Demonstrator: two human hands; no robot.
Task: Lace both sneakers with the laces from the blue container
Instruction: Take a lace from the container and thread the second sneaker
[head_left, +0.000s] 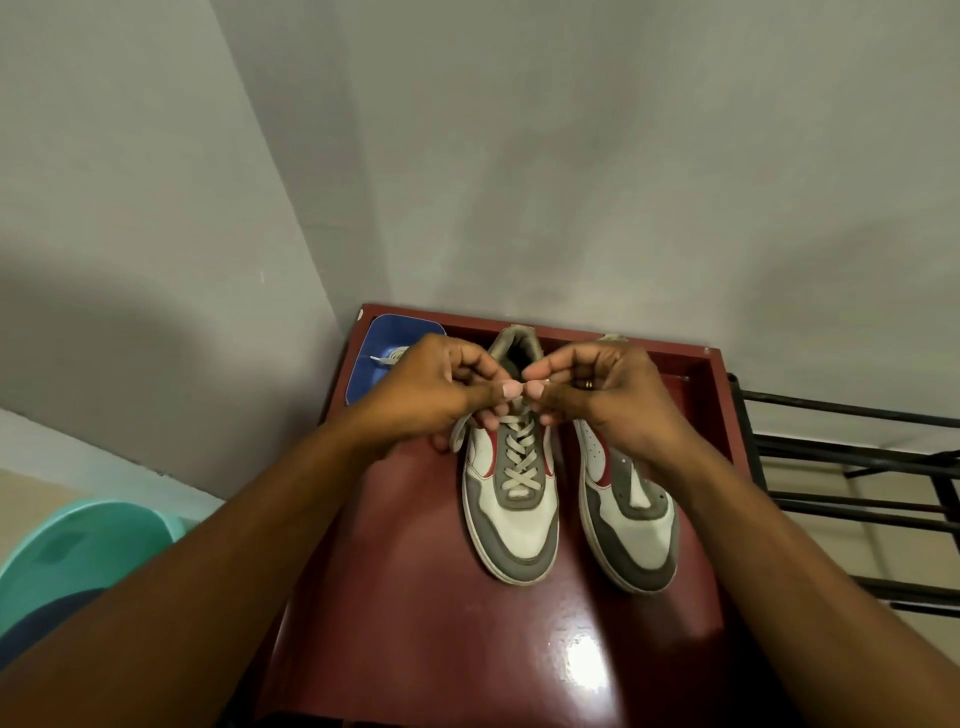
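Cream flat lace (521, 457) runs in neat crosses up the laced sneaker (511, 530), which stands with its toe toward the person on the glossy maroon table (415, 597). Both hands meet over its top eyelets. The left hand (436, 395) pinches one end of the lace between thumb and curled fingers, and the right hand (602, 395) pinches the other, the thumb tips almost touching. A slack stretch of lace hangs off the shoe's left side under the left hand. This looks like the last eyelets or the knot, but the fingers hide which.

The lace looks light, limp and flat, so it will likely twist and sag unless kept taut. For threading, the stiff tip is the sensible place to hold; for snugging, a grip close to the eyelet. The sneaker seems light enough to slide on the shiny top when tugged, so pulls should be even on both sides.

Just beside it on the right stands the bare sneaker (628, 519), with no lace showing in its eyelets. The second lace (387, 357) lies in the blue container (374, 338) at the table's back left corner, near the left hand. A teal basin (78, 551) sits low on the left and a black metal rack (857, 467) stands on the right
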